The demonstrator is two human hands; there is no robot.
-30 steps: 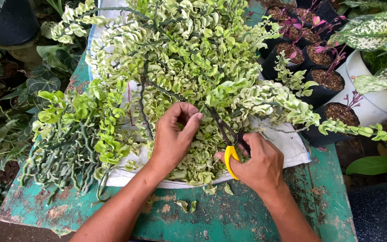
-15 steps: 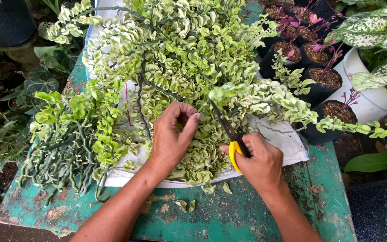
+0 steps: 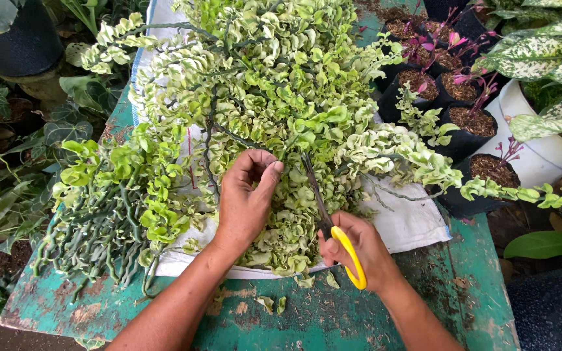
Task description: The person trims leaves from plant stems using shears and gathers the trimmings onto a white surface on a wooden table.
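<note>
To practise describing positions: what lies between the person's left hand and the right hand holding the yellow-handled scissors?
In the head view, curly variegated foliage fills the gap between the left hand and the right hand; the scissors point their blades up through it.

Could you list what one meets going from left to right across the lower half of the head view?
Dark green ivy leaves → left hand on the curly-leaved cuttings → right hand holding yellow-handled scissors → small black pot → large green leaf.
</note>
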